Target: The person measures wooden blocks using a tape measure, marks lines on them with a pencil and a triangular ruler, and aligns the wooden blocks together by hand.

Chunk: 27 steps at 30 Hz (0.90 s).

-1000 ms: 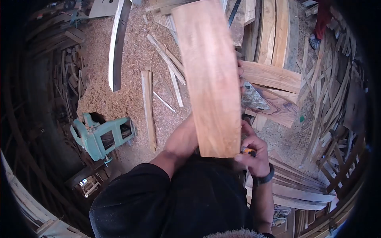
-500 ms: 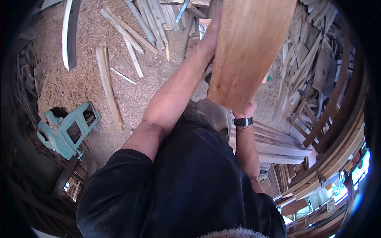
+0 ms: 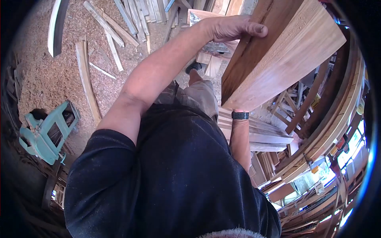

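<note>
A thick wooden plank (image 3: 287, 55) is held up at a slant in front of me, with a darker brown face and a lighter, smoother face showing. My left hand (image 3: 240, 29) grips its left edge, the thumb lying on the dark face and the other fingers mostly out of sight. Under the near end is my right hand (image 3: 239, 110), almost wholly hidden by the wood and supporting it. A black watch (image 3: 240, 115) sits on that wrist.
Sawdust and shavings (image 3: 43, 79) cover the floor, with loose wood strips (image 3: 88, 79) on it. A green machine frame (image 3: 51, 133) stands at left. Stacked boards (image 3: 262, 137) lie beside my right forearm. Long curved-looking timbers (image 3: 329, 146) run along the right.
The plank has turned and tilted to the right, bringing its dark side face into view. My left hand now shows, its thumb over the edge. The view has shifted slightly right.
</note>
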Each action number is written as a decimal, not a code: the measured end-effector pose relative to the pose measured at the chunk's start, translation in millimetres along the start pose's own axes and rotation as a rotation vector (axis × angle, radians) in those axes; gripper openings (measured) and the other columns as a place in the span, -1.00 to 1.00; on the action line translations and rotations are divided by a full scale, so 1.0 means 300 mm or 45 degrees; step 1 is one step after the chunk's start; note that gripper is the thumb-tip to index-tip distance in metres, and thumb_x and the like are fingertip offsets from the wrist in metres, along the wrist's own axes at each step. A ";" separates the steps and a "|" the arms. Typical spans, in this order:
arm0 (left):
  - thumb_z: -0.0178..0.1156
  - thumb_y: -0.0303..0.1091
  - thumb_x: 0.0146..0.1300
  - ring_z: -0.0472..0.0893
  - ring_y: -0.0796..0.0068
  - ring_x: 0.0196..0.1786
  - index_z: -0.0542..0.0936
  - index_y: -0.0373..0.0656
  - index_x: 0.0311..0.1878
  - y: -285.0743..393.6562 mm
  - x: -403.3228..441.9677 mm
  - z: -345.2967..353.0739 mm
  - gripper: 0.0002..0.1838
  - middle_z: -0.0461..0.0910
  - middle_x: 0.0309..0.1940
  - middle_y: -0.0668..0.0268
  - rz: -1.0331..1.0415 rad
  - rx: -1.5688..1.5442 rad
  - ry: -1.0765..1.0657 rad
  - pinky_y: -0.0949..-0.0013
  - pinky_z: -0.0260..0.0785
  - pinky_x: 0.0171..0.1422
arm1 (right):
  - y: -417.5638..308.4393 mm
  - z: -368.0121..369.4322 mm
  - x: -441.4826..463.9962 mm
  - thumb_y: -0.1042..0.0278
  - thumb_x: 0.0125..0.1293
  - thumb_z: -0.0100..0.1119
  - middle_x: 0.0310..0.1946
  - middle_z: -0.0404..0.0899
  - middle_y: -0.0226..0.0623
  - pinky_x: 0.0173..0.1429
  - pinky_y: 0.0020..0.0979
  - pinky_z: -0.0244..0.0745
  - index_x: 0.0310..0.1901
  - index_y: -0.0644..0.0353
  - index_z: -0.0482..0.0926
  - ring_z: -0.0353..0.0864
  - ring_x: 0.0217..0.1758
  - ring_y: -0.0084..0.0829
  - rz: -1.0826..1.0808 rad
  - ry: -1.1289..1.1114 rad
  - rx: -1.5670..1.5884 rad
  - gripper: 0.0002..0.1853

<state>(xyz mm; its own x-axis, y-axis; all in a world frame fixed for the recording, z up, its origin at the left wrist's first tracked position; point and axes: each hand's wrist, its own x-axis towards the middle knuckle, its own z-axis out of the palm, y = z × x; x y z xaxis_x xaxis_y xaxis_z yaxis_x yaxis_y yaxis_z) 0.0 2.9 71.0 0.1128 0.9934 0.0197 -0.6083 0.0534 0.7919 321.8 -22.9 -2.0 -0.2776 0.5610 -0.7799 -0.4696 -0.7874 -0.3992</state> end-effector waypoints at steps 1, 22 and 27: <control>0.52 0.39 0.04 0.57 0.31 0.34 0.48 -0.31 0.40 -0.011 0.004 0.025 0.07 0.60 0.25 0.12 0.018 -0.128 0.064 0.27 0.36 0.52 | -0.002 0.008 -0.011 -0.13 0.50 0.10 0.46 0.47 -0.19 0.54 0.07 0.39 0.50 0.08 0.38 0.46 0.48 -0.07 -0.017 0.013 -0.020 -0.33; 0.56 0.20 0.13 0.63 0.23 0.30 0.42 -0.34 0.41 -0.103 0.022 0.078 -0.01 0.59 0.25 0.05 0.068 -0.275 0.457 0.11 0.52 0.43 | -0.020 0.098 0.042 -0.22 0.53 0.04 0.44 0.50 -0.24 0.54 0.00 0.43 0.45 0.03 0.46 0.50 0.46 -0.13 -0.167 0.026 -0.168 -0.36; 0.54 0.26 0.12 0.53 0.21 0.41 0.42 -0.42 0.36 -0.090 -0.001 0.089 0.02 0.54 0.30 0.01 0.134 -0.182 0.449 0.08 0.39 0.52 | -0.061 0.121 0.054 -0.14 0.54 0.03 0.45 0.48 -0.19 0.54 0.01 0.43 0.46 0.08 0.44 0.49 0.47 -0.11 -0.220 0.011 -0.196 -0.37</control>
<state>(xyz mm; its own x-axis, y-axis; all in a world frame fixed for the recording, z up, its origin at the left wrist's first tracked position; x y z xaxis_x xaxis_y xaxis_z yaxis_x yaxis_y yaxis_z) 37.4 -1.6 66.1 -0.2176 0.9667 -0.1345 -0.7083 -0.0616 0.7032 295.4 9.9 10.0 -0.1967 0.6890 -0.6976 -0.3759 -0.7101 -0.5954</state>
